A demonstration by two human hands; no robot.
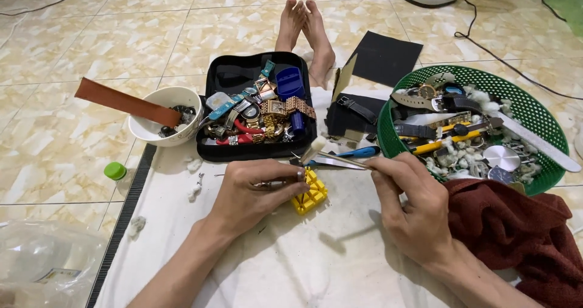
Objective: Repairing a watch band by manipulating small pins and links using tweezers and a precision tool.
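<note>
My left hand pinches a small metal part against a yellow plastic holder block on the white cloth. My right hand grips a thin stick with a white cotton tip, the tip pointing left above the block. A blue-handled tool lies just beyond the stick. Both hands work close together at the middle of the cloth.
An open black case full of watches sits ahead, with a white bowl and a brown strap to its left. A green basket of watches and tools stands right, a dark red cloth beside it. My bare feet lie beyond.
</note>
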